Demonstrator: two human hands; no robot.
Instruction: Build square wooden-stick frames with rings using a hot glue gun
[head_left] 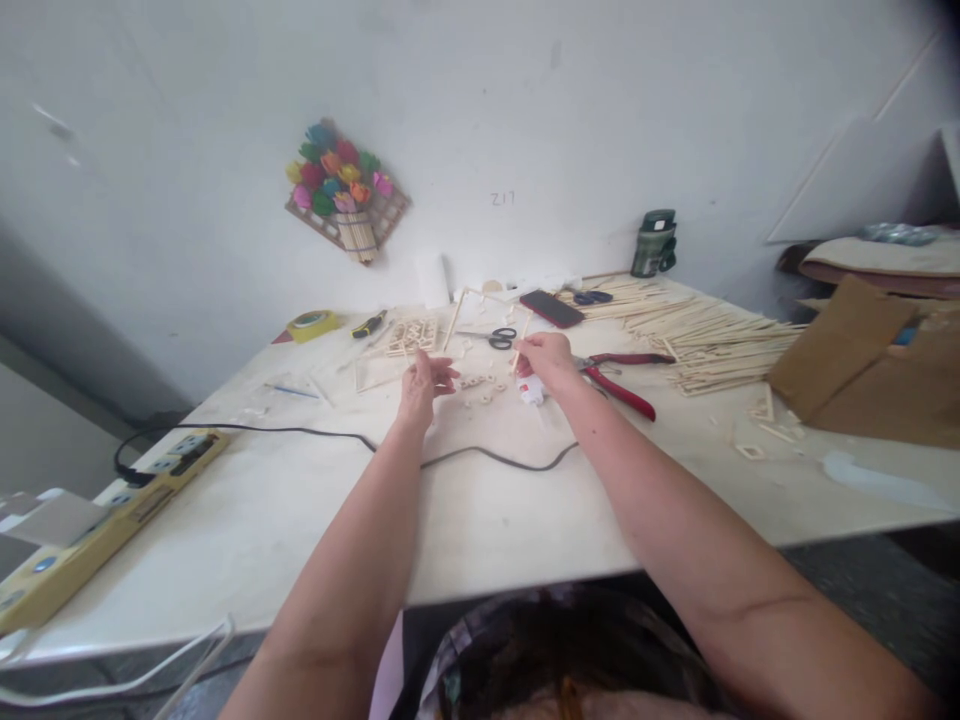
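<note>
Counter (510, 530), left: power strip (124, 530), its cord (285, 430) running rightward
Back left: tape roll (313, 326), with the cutter (368, 325) on its right
Left grip (428, 385): just in front of the lattice panel (416, 333)
Between grips: loose pieces (487, 400)
Right grip (545, 355): a stick (525, 329) in it, pliers (628, 393) to its right
Behind right grip: phone (552, 309), scissors (502, 339) at its front left
Right: stick pile (720, 345), then box (862, 370)
Back right: bottle (655, 245) behind stick pile
Wall (510, 120): flower ornament (341, 185), above the cutter

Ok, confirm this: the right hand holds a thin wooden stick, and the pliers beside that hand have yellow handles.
Wrong colour: the head view shows the pliers have red handles. The right hand does hold a thin wooden stick.
</note>
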